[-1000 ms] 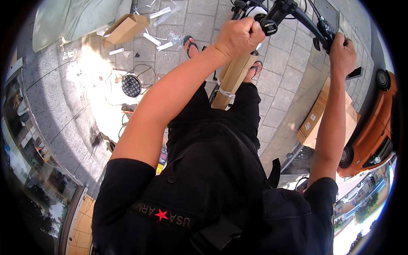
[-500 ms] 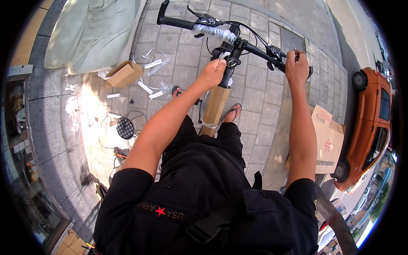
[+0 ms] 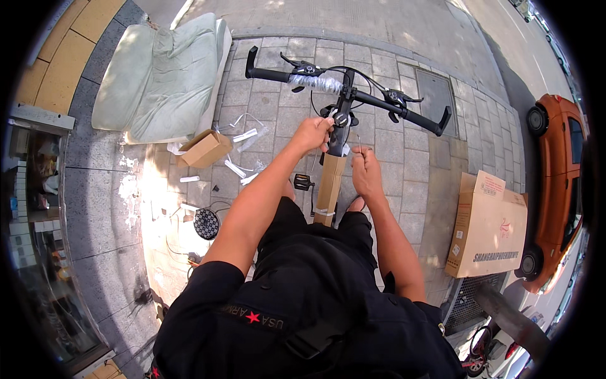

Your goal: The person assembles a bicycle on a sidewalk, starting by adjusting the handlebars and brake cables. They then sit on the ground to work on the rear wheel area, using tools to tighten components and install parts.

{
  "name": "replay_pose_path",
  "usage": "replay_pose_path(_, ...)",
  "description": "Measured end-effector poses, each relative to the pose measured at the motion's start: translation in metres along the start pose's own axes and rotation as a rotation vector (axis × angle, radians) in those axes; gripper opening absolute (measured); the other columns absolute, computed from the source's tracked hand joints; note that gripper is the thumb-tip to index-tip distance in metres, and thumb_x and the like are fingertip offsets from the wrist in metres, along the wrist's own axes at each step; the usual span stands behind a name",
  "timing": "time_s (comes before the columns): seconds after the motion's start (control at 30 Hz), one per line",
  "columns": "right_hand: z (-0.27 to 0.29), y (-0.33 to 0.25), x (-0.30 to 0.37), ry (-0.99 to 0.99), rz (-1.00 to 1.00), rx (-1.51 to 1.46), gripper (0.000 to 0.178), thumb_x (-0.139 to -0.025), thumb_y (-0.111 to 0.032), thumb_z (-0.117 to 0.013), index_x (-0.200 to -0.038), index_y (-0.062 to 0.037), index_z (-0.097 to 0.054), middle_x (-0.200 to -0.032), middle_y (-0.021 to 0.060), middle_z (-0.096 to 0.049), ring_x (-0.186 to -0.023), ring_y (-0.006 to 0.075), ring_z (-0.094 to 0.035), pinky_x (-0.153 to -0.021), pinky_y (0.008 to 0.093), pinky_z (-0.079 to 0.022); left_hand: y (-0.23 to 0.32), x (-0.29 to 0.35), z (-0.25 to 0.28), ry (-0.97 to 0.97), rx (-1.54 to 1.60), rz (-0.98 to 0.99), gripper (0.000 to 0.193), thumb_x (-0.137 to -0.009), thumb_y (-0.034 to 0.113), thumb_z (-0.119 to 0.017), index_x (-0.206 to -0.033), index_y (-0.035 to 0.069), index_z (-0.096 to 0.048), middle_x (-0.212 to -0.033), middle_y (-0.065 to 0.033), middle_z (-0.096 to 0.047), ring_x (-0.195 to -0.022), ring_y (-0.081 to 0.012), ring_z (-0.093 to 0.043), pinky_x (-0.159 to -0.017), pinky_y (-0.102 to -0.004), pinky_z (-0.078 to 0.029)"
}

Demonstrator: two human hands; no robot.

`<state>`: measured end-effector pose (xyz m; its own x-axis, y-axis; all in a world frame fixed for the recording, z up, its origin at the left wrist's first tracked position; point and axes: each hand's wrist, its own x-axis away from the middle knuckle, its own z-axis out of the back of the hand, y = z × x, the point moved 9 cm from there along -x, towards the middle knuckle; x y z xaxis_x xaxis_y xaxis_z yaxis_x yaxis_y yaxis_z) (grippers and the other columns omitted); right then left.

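A black bicycle handlebar (image 3: pixel 372 101) with bar ends, brake levers and cables lies across the view ahead of me. Clear wrap (image 3: pixel 315 83) still covers part of its left side. Just below the bar's middle, my left hand (image 3: pixel 312 135) is closed with thumb and fingers at the stem (image 3: pixel 341 119); its far fingers are partly hidden. Beside the frame, on its right, my right hand (image 3: pixel 366 172) pinches a thin metal tool (image 3: pixel 359 140) that looks like a hex key. The frame tube under the stem is wrapped in brown cardboard (image 3: pixel 330 186) and stands between my legs.
An open small carton (image 3: pixel 205 150) and white packing strips (image 3: pixel 235 168) lie on the paving at left, near a pale mattress (image 3: pixel 167 79). A round patterned black item (image 3: pixel 206 223) sits closer. At right stand a large cardboard box (image 3: pixel 489 230) and a parked orange car (image 3: pixel 555 189).
My right hand has come down and left from the handlebar's right grip to beside the frame. The handlebar sits a little lower and more of it shows. My left hand stays at the stem.
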<state>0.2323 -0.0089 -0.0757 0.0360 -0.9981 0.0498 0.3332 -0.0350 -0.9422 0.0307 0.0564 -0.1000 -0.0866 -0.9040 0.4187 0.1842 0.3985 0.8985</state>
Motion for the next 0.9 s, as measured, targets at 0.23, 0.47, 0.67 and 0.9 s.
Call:
replay_pose_path(0.23, -0.019, 0.017, 0.025, 0.012, -0.087, -0.142, 0.028, -0.101, -0.018, -0.051, -0.114, 0.0014, -0.067, -0.083, 0.0057, -0.065, -0.075, 0.0121, -0.059, -0.07, 0.0305, -0.049, 0.005, 0.009, 0.001, -0.003, -0.067, -0.044, 0.035, -0.108, 0.029, -0.051, -0.1, -0.001, -0.068, -0.076, -0.0068, -0.069, -0.055, -0.017, -0.067, -0.052, -0.0313, -0.05)
replay_pose_path(0.47, -0.016, 0.016, 0.034, -0.107, -0.184, -0.146, 0.029, -0.1, -0.017, -0.053, -0.116, 0.0023, -0.067, -0.084, 0.0026, -0.063, -0.08, 0.0106, -0.058, -0.076, 0.0273, -0.048, 0.01, 0.008, 0.002, 0.046, -0.262, -0.055, 0.036, -0.107, 0.028, -0.052, -0.098, -0.003, -0.066, -0.071, -0.0097, -0.068, -0.052, -0.0189, -0.067, -0.053, -0.0345, -0.052)
replay_pose_path(0.67, -0.017, 0.024, 0.04, -0.074, -0.17, -0.097, 0.032, -0.099, -0.019, -0.05, -0.116, -0.0007, -0.07, -0.08, 0.0052, -0.067, -0.073, 0.0122, -0.061, -0.069, 0.0303, -0.051, 0.011, 0.011, 0.0, 0.045, -0.346, -0.059, 0.04, -0.109, 0.031, -0.049, -0.096, -0.004, -0.065, -0.071, -0.0113, -0.067, -0.053, -0.021, -0.069, -0.053, -0.0361, -0.053)
replay_pose_path(0.9, -0.013, 0.022, 0.026, -0.05, -0.181, -0.209, 0.027, -0.098, -0.016, -0.053, -0.114, 0.0006, -0.068, -0.084, 0.0016, -0.067, -0.077, 0.0079, -0.058, -0.07, 0.0254, -0.047, 0.015, 0.002, -0.003, -0.034, -0.435, -0.104, 0.04, -0.109, 0.031, -0.048, -0.097, -0.004, -0.065, -0.072, -0.0116, -0.068, -0.054, -0.0216, -0.07, -0.056, -0.0382, -0.053)
